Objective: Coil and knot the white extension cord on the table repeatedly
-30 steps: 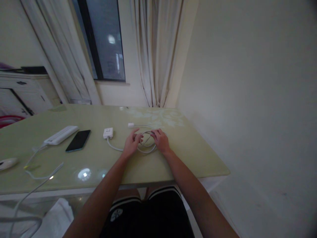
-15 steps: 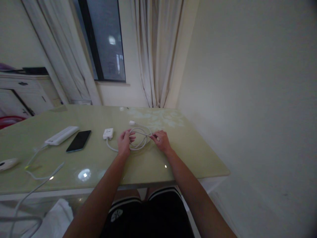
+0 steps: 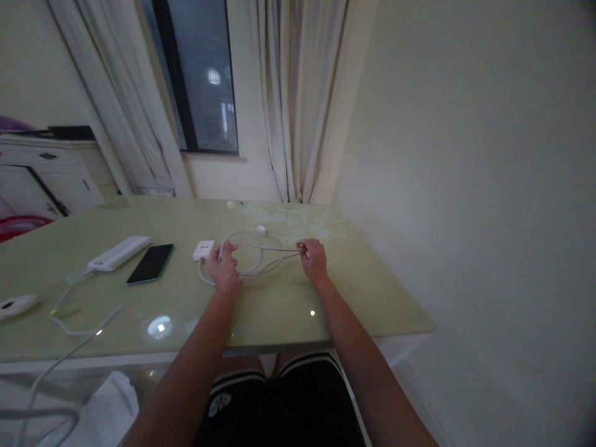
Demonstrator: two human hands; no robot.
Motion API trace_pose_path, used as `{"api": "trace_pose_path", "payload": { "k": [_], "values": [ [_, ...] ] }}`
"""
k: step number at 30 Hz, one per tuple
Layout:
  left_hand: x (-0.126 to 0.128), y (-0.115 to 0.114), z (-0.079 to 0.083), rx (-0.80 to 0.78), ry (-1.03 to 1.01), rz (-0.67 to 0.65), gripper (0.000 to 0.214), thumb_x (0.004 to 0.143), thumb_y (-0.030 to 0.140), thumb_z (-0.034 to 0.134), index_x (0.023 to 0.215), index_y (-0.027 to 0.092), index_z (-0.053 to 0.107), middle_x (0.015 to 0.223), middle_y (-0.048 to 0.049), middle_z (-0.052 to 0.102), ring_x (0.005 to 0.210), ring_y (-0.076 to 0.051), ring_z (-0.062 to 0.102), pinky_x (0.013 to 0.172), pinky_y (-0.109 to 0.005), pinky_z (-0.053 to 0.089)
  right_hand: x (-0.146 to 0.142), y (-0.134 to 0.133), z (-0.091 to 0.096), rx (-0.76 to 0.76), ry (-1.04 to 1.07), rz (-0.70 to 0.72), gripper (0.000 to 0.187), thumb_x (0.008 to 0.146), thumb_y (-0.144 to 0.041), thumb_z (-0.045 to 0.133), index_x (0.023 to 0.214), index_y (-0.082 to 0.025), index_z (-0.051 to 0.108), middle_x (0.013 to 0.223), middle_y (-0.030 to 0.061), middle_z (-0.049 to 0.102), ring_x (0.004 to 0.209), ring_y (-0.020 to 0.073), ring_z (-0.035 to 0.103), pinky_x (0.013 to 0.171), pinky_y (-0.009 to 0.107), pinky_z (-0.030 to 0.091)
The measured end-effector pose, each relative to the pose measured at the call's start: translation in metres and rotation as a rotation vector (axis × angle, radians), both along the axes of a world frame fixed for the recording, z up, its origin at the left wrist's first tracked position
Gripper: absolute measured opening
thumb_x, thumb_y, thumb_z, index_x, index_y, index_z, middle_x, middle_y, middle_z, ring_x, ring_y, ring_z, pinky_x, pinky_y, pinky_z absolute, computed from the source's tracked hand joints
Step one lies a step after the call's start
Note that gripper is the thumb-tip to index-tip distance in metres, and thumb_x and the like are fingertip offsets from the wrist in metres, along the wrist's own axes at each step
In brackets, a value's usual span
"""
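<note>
A white extension cord [image 3: 254,270] lies in loose loops on the table, between and under my hands. My left hand [image 3: 224,268] is closed around the left side of the loops, close beside the white socket block [image 3: 203,249]. Farther right, my right hand [image 3: 313,261] pinches a section of the cord and draws it into a narrow stretch toward the right. The cord's white plug end [image 3: 262,230] rests on the table beyond the loops. The exact grip of the fingertips is partly hidden.
A black phone [image 3: 150,264] lies left of the socket block, with a white power strip [image 3: 119,253] beside it. Its cable [image 3: 86,333] runs over the table's front edge. A white device [image 3: 18,306] sits far left. A wall [image 3: 465,186] borders the right side.
My hands have moved apart, the left one toward the socket block and the right one rightward. The loops are stretched wider, and the plug end has shifted slightly right.
</note>
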State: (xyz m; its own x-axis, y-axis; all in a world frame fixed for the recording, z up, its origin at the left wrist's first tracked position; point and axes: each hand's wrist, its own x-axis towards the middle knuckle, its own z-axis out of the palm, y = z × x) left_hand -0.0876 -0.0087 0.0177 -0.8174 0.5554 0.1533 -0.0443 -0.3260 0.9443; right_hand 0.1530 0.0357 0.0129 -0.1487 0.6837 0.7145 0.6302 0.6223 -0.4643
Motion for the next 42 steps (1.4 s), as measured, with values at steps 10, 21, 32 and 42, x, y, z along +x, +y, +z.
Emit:
{"api": "trace_pose_path", "payload": {
  "k": [10, 21, 32, 42],
  "values": [
    [-0.013, -0.002, -0.011, -0.177, 0.496, 0.133, 0.035, 0.088, 0.051, 0.058, 0.095, 0.019, 0.071, 0.098, -0.0099, 0.067, 0.090, -0.024, 0.062, 0.084, -0.038, 0.053, 0.000, -0.005, -0.005, -0.051, 0.171, 0.143, 0.028, 0.102, -0.033, 0.047, 0.108, -0.023, 0.072, 0.103, 0.0073, 0.072, 0.098, 0.0216, 0.066, 0.092, 0.033, 0.048],
    [0.002, -0.008, -0.002, -0.050, 0.595, -0.018, 0.037, 0.100, 0.037, 0.038, 0.117, 0.018, 0.064, 0.117, -0.0118, 0.068, 0.109, -0.021, 0.063, 0.092, -0.035, 0.052, -0.008, -0.004, -0.008, -0.236, 0.243, -0.124, 0.039, 0.102, -0.046, 0.043, 0.098, -0.021, 0.072, 0.083, 0.0052, 0.074, 0.073, 0.0195, 0.066, 0.068, 0.027, 0.043],
    [-0.049, -0.065, -0.003, -0.422, 1.198, -0.683, 0.037, 0.082, 0.057, 0.063, 0.083, 0.020, 0.064, 0.084, -0.0069, 0.068, 0.080, -0.024, 0.062, 0.072, -0.034, 0.045, 0.006, 0.017, -0.018, -0.408, 0.579, -0.377, 0.027, 0.090, -0.040, 0.052, 0.097, -0.018, 0.068, 0.058, -0.0001, 0.064, 0.055, 0.0180, 0.056, 0.057, 0.027, 0.035],
    [-0.014, -0.088, 0.062, -0.158, 0.991, -0.597, 0.044, 0.089, 0.058, 0.061, 0.087, 0.017, 0.076, 0.064, 0.0005, 0.064, 0.057, -0.013, 0.050, 0.055, -0.024, 0.036, -0.003, 0.012, -0.016, -0.488, 0.605, -0.186, 0.022, 0.080, -0.033, 0.062, 0.098, -0.020, 0.066, 0.055, -0.0037, 0.060, 0.053, 0.0162, 0.056, 0.053, 0.025, 0.037]
  ]
}}
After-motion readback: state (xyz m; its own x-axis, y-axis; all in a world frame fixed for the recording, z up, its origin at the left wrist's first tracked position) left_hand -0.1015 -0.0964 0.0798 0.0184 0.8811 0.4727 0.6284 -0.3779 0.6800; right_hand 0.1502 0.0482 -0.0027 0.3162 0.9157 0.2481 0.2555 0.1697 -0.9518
